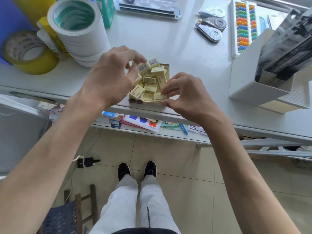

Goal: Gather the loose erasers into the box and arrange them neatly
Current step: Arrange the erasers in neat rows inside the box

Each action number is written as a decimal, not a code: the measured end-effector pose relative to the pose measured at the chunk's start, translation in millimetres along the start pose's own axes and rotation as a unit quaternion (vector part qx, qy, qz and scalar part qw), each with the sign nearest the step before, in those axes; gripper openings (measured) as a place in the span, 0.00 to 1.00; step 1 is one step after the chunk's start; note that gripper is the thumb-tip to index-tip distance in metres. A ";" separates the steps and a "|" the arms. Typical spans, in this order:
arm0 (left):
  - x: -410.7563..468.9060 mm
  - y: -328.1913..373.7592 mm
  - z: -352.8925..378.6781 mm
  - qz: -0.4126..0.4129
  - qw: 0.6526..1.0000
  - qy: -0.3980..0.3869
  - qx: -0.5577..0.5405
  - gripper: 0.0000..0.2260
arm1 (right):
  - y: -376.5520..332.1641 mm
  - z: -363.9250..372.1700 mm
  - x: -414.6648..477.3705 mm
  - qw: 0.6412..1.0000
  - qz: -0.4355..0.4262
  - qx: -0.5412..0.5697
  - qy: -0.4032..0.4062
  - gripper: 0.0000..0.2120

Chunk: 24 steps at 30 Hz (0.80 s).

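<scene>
A small brown cardboard box [167, 65] sits near the front edge of the white table [152, 39]. It is heaped with several pale yellow erasers [149, 79] lying at all angles. My left hand [109, 75] hovers over the box's left side, its fingertips pinching an eraser with a barcode [143, 67] at the back of the heap. My right hand [187, 97] is at the box's front right corner, thumb and fingers closed on one eraser [159, 97] lying flat there.
Stacked white tape rolls [79, 31] and a yellow tape roll [28, 53] stand at the left. Correction tapes [211, 27], a colourful bead tray [243, 26] and a white organiser [256, 78] are at the right. Papers lie on the shelf [143, 122] under the table.
</scene>
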<state>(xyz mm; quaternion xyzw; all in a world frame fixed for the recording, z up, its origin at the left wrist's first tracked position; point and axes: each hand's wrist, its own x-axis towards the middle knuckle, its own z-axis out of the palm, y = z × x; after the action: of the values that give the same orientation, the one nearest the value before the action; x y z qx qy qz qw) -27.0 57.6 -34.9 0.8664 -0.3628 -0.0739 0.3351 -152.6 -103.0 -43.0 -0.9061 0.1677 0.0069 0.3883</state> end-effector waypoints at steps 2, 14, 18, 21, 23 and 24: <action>0.8 -0.2 -0.2 0.003 1.000 0.000 0.002 0.12 | 0.1 0.0 -0.5 1.000 -0.001 -0.001 0.001 0.12; 1.5 9.5 10.1 0.026 1.000 -0.010 -0.009 0.12 | 0.9 -0.3 -2.0 0.998 0.023 -0.058 0.021 0.10; 1.4 8.9 13.4 0.030 0.999 -0.009 -0.010 0.12 | 1.9 -0.4 -0.5 0.998 0.034 -0.057 0.010 0.10; 0.9 8.2 14.7 0.030 0.999 -0.005 -0.011 0.12 | 1.5 -0.6 -0.1 0.998 0.039 -0.050 0.007 0.06; 1.1 8.0 14.4 0.029 0.999 -0.004 -0.013 0.12 | 0.2 -0.1 1.2 0.998 0.044 -0.040 0.014 0.04; 1.4 7.7 13.9 0.029 1.000 -0.005 -0.012 0.12 | -0.2 0.6 2.0 0.998 0.047 -0.034 0.016 0.04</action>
<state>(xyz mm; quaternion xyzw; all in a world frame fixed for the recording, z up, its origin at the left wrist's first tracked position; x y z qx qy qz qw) -35.6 45.3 -40.5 0.8513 -0.3882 -0.0725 0.3456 -150.6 -103.0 -43.6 -0.9099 0.2162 0.0162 0.3538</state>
